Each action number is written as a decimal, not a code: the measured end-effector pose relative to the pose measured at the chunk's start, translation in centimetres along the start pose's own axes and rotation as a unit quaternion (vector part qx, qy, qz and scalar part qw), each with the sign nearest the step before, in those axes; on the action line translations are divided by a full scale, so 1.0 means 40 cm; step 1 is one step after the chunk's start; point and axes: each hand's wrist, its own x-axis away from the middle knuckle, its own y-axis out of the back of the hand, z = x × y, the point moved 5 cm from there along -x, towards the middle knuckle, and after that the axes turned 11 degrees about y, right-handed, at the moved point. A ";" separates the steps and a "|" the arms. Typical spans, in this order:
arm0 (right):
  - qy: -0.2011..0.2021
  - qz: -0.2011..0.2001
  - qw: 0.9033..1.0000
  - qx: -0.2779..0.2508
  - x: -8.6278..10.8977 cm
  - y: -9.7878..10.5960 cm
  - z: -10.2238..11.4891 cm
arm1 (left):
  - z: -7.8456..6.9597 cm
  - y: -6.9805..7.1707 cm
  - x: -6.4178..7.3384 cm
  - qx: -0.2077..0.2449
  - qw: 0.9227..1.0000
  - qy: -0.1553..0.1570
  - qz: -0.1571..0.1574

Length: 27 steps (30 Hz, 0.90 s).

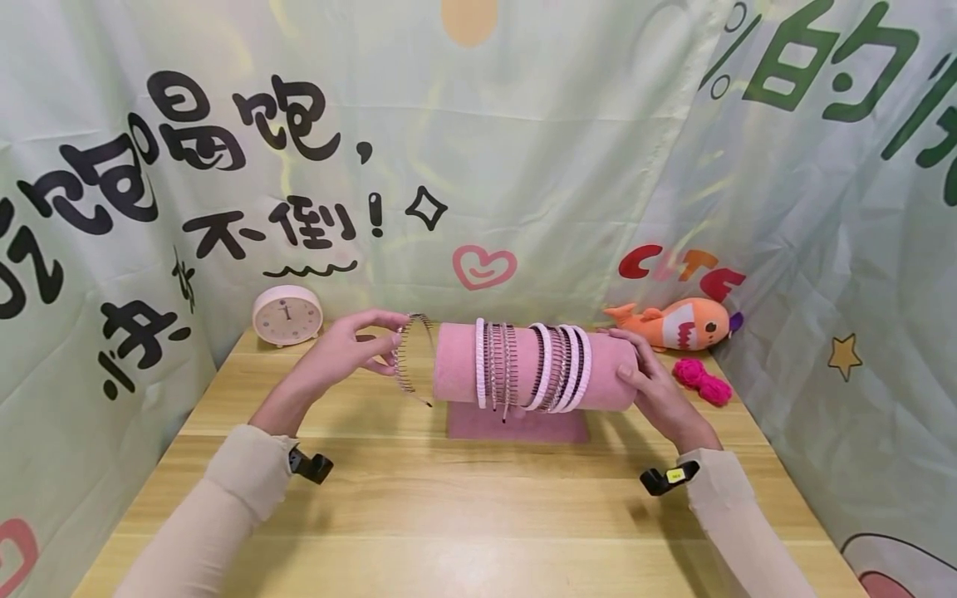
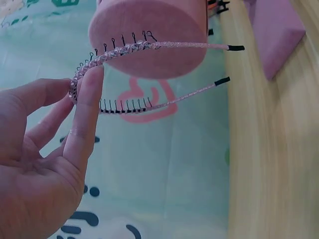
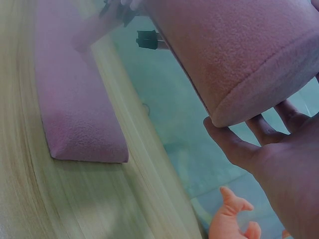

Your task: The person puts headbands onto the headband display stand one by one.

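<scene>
My left hand (image 1: 350, 345) pinches a thin, glittery pink headband (image 2: 127, 49) with dark comb teeth by its curved top, between thumb and fingers. In the left wrist view its two black-tipped ends point toward the pink plush headband stand (image 1: 454, 361). The headband is just off the left end of the stand's roll. Around that roll sit several headbands, some chunky white ones (image 1: 481, 365) and some slim toothed ones (image 1: 512, 365). My right hand (image 1: 661, 390) grips the roll's right end, thumb in front; the right wrist view shows fingers against that end.
The stand's flat pink base (image 3: 84, 99) rests on the wooden table (image 1: 419, 507). Behind stand a round pink clock (image 1: 287, 316) at left and an orange plush shark (image 1: 684, 324) at right, with a magenta yarn bundle (image 1: 703, 382) before it. Printed curtains (image 1: 553, 208) enclose the table.
</scene>
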 end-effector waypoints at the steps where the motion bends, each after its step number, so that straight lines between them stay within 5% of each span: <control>1: 0.000 0.001 1.000 0.000 0.000 0.000 0.000 | -0.003 -0.006 -0.001 0.002 1.000 -0.001 0.002; 27: -0.004 -0.001 1.000 0.004 0.001 0.000 -0.002 | -0.044 -0.110 -0.025 0.013 1.000 0.004 0.014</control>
